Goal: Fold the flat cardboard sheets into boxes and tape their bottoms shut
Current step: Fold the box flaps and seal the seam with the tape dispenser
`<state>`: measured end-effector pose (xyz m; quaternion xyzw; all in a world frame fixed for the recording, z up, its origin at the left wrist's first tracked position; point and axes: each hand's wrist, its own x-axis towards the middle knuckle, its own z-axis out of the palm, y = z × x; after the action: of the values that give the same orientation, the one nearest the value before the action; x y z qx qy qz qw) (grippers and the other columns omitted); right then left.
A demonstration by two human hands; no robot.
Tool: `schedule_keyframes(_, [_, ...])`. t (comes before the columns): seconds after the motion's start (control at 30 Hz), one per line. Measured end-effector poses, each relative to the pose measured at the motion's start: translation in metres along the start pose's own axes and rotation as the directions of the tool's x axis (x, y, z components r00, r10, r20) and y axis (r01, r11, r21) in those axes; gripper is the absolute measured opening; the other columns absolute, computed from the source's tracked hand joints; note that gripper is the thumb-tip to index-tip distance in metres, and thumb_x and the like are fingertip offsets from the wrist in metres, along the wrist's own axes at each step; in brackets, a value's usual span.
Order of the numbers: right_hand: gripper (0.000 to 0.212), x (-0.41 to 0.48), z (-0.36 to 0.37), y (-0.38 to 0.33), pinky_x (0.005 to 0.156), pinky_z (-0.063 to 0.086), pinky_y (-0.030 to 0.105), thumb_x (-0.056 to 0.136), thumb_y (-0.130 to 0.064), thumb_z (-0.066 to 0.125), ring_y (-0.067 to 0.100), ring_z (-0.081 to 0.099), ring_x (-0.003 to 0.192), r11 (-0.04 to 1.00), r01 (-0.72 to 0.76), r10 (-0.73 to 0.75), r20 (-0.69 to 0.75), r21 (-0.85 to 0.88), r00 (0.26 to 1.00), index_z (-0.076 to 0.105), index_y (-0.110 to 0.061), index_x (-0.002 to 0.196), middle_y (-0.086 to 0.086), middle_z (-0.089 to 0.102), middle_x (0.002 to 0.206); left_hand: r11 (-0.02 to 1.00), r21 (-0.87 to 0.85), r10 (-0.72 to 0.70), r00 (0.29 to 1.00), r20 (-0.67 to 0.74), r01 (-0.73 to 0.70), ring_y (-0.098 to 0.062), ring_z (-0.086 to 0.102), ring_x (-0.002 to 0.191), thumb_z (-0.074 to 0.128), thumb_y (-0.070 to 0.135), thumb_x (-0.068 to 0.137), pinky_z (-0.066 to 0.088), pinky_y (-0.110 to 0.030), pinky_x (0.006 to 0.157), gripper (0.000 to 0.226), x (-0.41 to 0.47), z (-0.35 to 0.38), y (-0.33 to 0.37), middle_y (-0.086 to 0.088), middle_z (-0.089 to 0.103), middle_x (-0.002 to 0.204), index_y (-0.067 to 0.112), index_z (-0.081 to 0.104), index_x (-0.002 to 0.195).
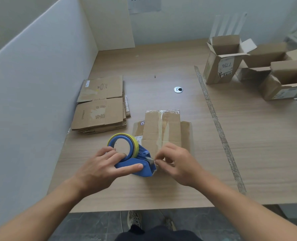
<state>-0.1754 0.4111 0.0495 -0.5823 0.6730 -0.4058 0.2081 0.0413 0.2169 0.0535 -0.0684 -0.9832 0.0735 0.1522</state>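
A folded cardboard box stands upside down in the middle of the table, with a strip of clear tape running down its bottom seam. My left hand grips a blue tape dispenser with a yellow-edged roll, held against the box's near side. My right hand pinches the clear tape end at the dispenser's blade, in front of the box. A stack of flat cardboard sheets lies to the left by the white partition.
Several folded open boxes stand at the far right of the table. A strip of clear tape runs along the table seam. A round metal grommet sits behind the box. The white partition walls the left side.
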Motion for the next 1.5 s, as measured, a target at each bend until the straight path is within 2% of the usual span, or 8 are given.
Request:
schedule_keyframes(0.23, [0.024, 0.007, 0.005, 0.007, 0.064, 0.037, 0.012, 0.086, -0.021, 0.074, 0.002, 0.051, 0.068, 0.972, -0.216, 0.223, -0.079, 0.089, 0.972, 0.059, -0.031, 0.071, -0.013, 0.053, 0.078, 0.975, -0.191, -0.098, 0.992, 0.076, 0.110, -0.017, 0.055, 0.071, 0.044, 0.031, 0.102, 0.043, -0.029, 0.083, 0.047, 0.008, 0.001, 0.005, 0.006, 0.062, 0.087, 0.039, 0.035, 0.148])
schedule_keyframes(0.43, [0.017, 0.007, 0.008, 0.023, 0.078, 0.041, 0.014, 0.083, -0.022, 0.076, 0.005, 0.056, 0.094, 0.838, -0.436, 0.493, -0.115, 0.329, 0.862, 0.068, -0.019, 0.069, -0.006, 0.051, 0.099, 0.844, -0.384, -0.271, 0.915, 0.300, 0.375, -0.011, 0.055, 0.078, 0.044, 0.051, 0.089, 0.035, -0.014, 0.073, 0.068, 0.023, -0.003, 0.010, 0.012, 0.069, 0.096, 0.066, 0.009, 0.145])
schedule_keyframes(0.53, [0.018, 0.000, 0.010, 0.028, 0.079, 0.038, 0.007, 0.084, -0.021, 0.076, 0.003, 0.055, 0.102, 0.789, -0.487, 0.542, -0.050, 0.375, 0.839, 0.067, -0.016, 0.069, -0.008, 0.052, 0.104, 0.763, -0.437, -0.310, 0.863, 0.398, 0.476, -0.012, 0.053, 0.084, 0.038, 0.063, 0.084, 0.039, -0.025, 0.073, 0.065, 0.029, -0.005, 0.002, 0.012, 0.067, 0.108, 0.076, 0.005, 0.138])
schedule_keyframes(0.7, [0.028, -0.026, -0.022, 0.061, 0.084, 0.053, 0.055, 0.091, -0.011, 0.061, 0.010, 0.055, 0.064, 0.675, -0.515, 0.696, -0.225, 0.528, 0.682, 0.049, -0.016, 0.066, -0.007, 0.050, 0.064, 0.786, -0.341, -0.305, 0.802, 0.513, 0.517, -0.013, 0.058, 0.090, 0.035, 0.066, 0.077, 0.046, -0.031, 0.080, 0.057, 0.000, -0.011, -0.019, 0.013, 0.067, 0.109, 0.083, 0.016, 0.127])
schedule_keyframes(0.8, [0.019, -0.022, -0.037, 0.054, 0.081, 0.055, 0.043, 0.095, -0.018, 0.062, 0.013, 0.057, 0.078, 0.742, -0.485, 0.593, -0.116, 0.463, 0.797, 0.059, -0.012, 0.077, 0.002, 0.059, 0.083, 0.763, -0.376, -0.335, 0.818, 0.467, 0.527, -0.016, 0.063, 0.088, 0.041, 0.063, 0.082, 0.050, -0.034, 0.078, 0.056, -0.010, -0.022, -0.032, 0.012, 0.070, 0.110, 0.080, 0.019, 0.131])
schedule_keyframes(0.93, [0.003, 0.008, -0.015, 0.031, 0.089, 0.051, 0.031, 0.095, -0.027, 0.064, 0.004, 0.059, 0.093, 0.895, -0.357, 0.399, -0.122, 0.267, 0.909, 0.067, -0.026, 0.095, -0.006, 0.059, 0.103, 0.977, -0.133, -0.135, 0.964, 0.228, 0.168, -0.016, 0.057, 0.070, 0.044, 0.044, 0.092, 0.047, -0.034, 0.074, 0.051, 0.022, -0.030, -0.030, 0.014, 0.062, 0.082, 0.047, 0.037, 0.142])
schedule_keyframes(1.17, [0.056, 0.020, -0.004, 0.021, 0.076, 0.044, 0.012, 0.093, -0.025, 0.067, 0.006, 0.053, 0.105, 0.983, -0.151, 0.160, -0.085, 0.100, 0.983, 0.045, -0.030, 0.145, -0.008, 0.050, 0.123, 0.996, 0.025, 0.079, 0.996, 0.045, -0.081, -0.024, 0.047, 0.063, 0.055, 0.015, 0.097, 0.045, -0.036, 0.077, 0.047, 0.031, -0.024, -0.027, 0.001, 0.055, 0.078, 0.032, 0.048, 0.140])
schedule_keyframes(1.5, [0.019, 0.022, 0.004, 0.023, 0.085, 0.043, 0.014, 0.092, -0.024, 0.062, 0.011, 0.056, 0.099, 0.992, 0.083, -0.100, -0.197, -0.092, 0.975, 0.071, -0.007, 0.090, 0.004, 0.063, 0.106, 0.998, -0.017, 0.063, 0.998, -0.011, -0.063, -0.023, 0.053, 0.065, 0.063, 0.015, 0.093, 0.048, -0.036, 0.080, 0.050, 0.024, -0.026, -0.015, 0.000, 0.061, 0.083, 0.030, 0.048, 0.138])
